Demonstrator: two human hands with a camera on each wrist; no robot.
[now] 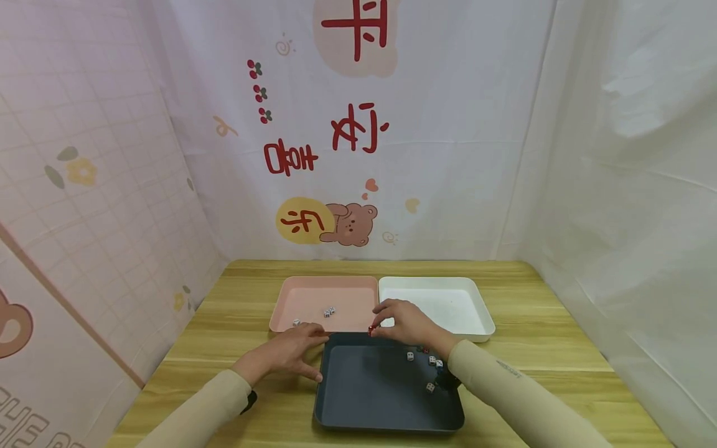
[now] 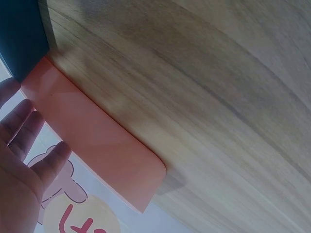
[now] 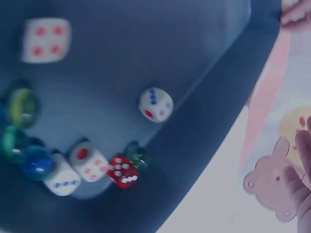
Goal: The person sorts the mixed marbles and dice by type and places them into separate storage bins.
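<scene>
Thumb and fingers of my right hand [image 1: 406, 322] pinch a small red die [image 1: 371, 330] above the far rim of the dark tray [image 1: 370, 392], near the pink tray's front edge. In the right wrist view only some fingers [image 3: 303, 184] show, and that die is hidden. My left hand [image 1: 288, 353] is at the dark tray's far left corner with fingers spread, thumb by its left rim. Inside the dark tray lie several white dice [image 3: 155, 104], another red die [image 3: 123, 171], and several glass marbles [image 3: 38, 162] near its right side.
Behind the dark tray stand a pink tray [image 1: 350, 292] with white dice [image 1: 329, 312] in it and, to its right, a white tray [image 1: 442, 298]. All sit on a wood-grain table [image 1: 538, 367]. Printed cloth [image 1: 448, 155] hangs around the back and sides.
</scene>
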